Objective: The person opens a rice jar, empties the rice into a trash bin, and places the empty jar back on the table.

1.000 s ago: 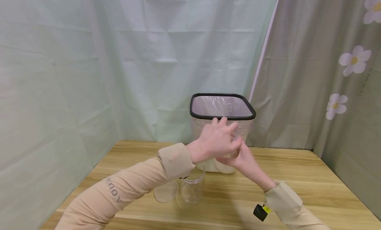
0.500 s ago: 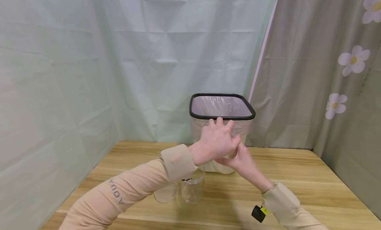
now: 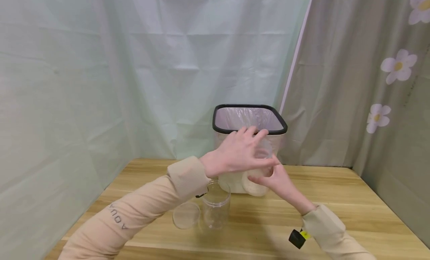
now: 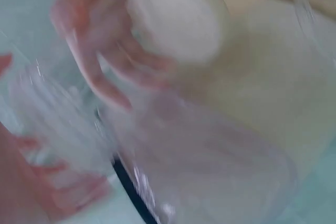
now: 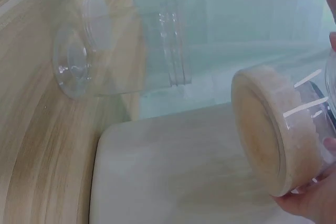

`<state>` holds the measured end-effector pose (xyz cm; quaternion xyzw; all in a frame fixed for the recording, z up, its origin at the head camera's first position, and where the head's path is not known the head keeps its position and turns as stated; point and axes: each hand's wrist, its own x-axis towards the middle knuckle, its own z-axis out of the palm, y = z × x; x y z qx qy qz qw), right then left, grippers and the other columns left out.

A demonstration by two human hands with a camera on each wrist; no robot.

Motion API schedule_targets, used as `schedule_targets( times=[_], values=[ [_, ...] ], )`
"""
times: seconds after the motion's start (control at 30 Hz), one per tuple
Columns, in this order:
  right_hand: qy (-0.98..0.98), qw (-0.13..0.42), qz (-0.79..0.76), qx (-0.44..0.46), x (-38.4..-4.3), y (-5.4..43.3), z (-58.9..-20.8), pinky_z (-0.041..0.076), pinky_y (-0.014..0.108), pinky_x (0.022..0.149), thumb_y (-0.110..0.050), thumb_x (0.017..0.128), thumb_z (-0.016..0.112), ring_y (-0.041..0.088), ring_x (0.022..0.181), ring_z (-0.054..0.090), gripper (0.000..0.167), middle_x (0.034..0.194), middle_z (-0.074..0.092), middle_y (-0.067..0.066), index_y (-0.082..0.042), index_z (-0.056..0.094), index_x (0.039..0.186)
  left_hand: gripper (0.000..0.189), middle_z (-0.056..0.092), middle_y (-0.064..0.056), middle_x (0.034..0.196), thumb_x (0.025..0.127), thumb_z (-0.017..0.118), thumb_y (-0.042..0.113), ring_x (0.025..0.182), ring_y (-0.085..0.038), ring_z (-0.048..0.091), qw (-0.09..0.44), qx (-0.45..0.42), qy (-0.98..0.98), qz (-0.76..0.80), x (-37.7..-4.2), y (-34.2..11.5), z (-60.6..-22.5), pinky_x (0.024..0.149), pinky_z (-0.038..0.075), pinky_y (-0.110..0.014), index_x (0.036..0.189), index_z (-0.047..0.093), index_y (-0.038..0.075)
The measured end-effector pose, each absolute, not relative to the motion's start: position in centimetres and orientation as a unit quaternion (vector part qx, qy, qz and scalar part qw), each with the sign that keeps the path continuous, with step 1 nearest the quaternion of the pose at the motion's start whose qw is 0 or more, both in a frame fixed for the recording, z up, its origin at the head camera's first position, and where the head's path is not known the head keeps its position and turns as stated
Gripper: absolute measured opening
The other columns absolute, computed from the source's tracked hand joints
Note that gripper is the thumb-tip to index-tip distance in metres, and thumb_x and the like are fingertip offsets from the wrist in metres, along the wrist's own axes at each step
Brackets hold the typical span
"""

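In the head view my right hand (image 3: 281, 181) holds a clear jar (image 3: 256, 172) from its right side, in front of the bin. Pale beige material fills the base of this jar (image 5: 268, 129) in the right wrist view. My left hand (image 3: 236, 151) reaches over the jar's top, thumb and fingers spread around a clear round lid (image 3: 263, 151). In the blurred left wrist view this lid (image 4: 58, 114) lies between the left hand's fingers (image 4: 58, 182), close to the right hand (image 4: 100, 30).
A bin with a black rim (image 3: 250, 105) and plastic liner stands behind the hands. A second clear jar (image 3: 216, 215) stands upright on the wooden table (image 3: 319, 204), a clear disc (image 3: 186, 215) beside it. Curtains (image 3: 168, 84) enclose the back and sides.
My left hand's thumb and fingers have spread wider and the hand has risen slightly, bringing the clear lid into sight. The right hand with the jar has shifted slightly right.
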<state>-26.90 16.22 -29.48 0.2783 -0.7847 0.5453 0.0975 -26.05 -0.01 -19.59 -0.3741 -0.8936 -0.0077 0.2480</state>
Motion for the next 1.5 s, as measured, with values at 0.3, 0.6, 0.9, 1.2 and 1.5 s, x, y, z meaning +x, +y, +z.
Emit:
schedule_targets(
  times=[0.3,0.6,0.9,1.2,1.5],
  values=[
    [-0.76,0.079,0.542,0.35,-26.8,16.9,-29.6,0.044,0.039,0.075,-0.006,0.073,0.074,0.025,0.094,0.051,0.064,0.11,0.052,0.009,-0.011,0.038,0.126,0.05,0.043,-0.003,0.124,0.085,0.052,0.052,0.11,-0.019,0.04,0.227,-0.613,-0.757,-0.024,-27.3,-0.9,-19.4,0.093,0.028,-0.027,0.124,0.052,0.02],
    [-0.757,0.084,0.526,0.379,-26.6,16.9,-29.6,0.044,0.043,0.076,-0.009,0.074,0.073,0.026,0.1,0.049,0.067,0.118,0.048,0.008,-0.01,0.036,0.13,0.034,0.045,0.002,0.1,0.086,0.051,0.045,0.085,-0.013,0.042,0.226,-0.607,-0.762,-0.018,-27.8,-0.5,-20.3,0.076,0.035,-0.023,0.108,0.058,0.019],
    [-0.764,0.097,0.52,0.37,-26.8,16.8,-29.5,0.043,0.039,0.078,-0.004,0.071,0.074,0.023,0.1,0.05,0.075,0.119,0.049,0.009,-0.01,0.034,0.134,0.033,0.046,-0.001,0.101,0.087,0.05,0.042,0.085,-0.016,0.044,0.248,-0.573,-0.781,-0.011,-27.6,-0.4,-20.5,0.069,0.038,-0.023,0.107,0.058,0.017],
    [-0.775,0.119,0.51,0.354,-27.0,16.8,-29.6,0.04,0.042,0.083,-0.011,0.071,0.076,0.022,0.103,0.049,0.081,0.121,0.048,0.007,-0.013,0.029,0.137,0.028,0.048,0.0,0.094,0.085,0.047,0.038,0.078,-0.016,0.045,0.297,-0.51,-0.807,-0.021,-27.3,0.0,-21.2,0.056,0.039,-0.024,0.101,0.058,0.018],
    [-0.799,0.129,0.498,0.311,-27.0,16.5,-29.7,0.03,0.048,0.091,-0.021,0.07,0.078,0.021,0.114,0.042,0.08,0.128,0.044,0.005,-0.013,0.032,0.135,0.034,0.049,-0.001,0.088,0.087,0.045,0.042,0.068,-0.017,0.044,0.303,-0.414,-0.857,-0.04,-26.8,0.7,-21.5,0.05,0.039,-0.027,0.106,0.058,0.017]
  ],
)
